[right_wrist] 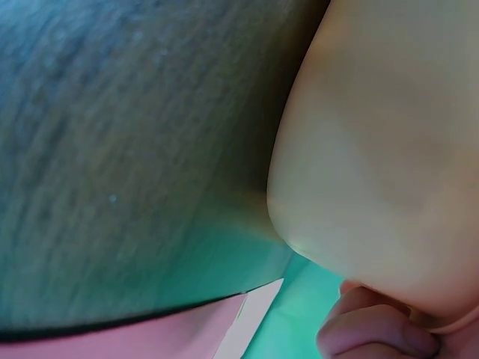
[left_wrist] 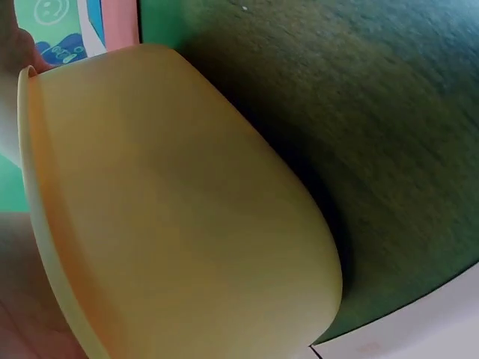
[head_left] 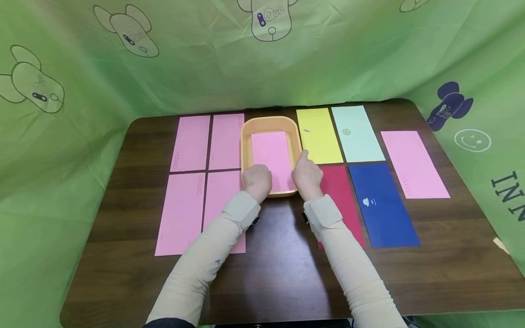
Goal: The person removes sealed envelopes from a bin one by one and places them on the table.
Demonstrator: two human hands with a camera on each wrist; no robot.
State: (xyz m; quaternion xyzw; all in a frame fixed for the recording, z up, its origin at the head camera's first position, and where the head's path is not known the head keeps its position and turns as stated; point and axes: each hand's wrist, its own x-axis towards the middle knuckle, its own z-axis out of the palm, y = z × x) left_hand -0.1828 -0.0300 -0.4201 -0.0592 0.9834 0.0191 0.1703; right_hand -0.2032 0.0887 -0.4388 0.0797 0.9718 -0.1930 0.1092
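Observation:
A light-orange plastic tray [head_left: 270,121] with rounded corners stands at the back middle of the table, a pink envelope [head_left: 270,155] lying flat inside it. My left hand [head_left: 257,181] grips the tray's near left corner. At the near right corner my right hand [head_left: 307,176] holds the rim, its thumb side along the edge. The tray's near outer wall [left_wrist: 179,202] fills much of the left wrist view. In the right wrist view curled fingers [right_wrist: 374,325] sit against the far end of the tray wall [right_wrist: 382,149].
Several pink envelopes [head_left: 181,214] lie in a two-by-two block on the left. Right of the tray are yellow [head_left: 319,136], mint [head_left: 357,136], red [head_left: 342,200] and blue [head_left: 383,207] envelopes, with another pink envelope [head_left: 415,164] beyond. A green printed cloth [head_left: 197,68] hangs round the brown table [head_left: 279,273].

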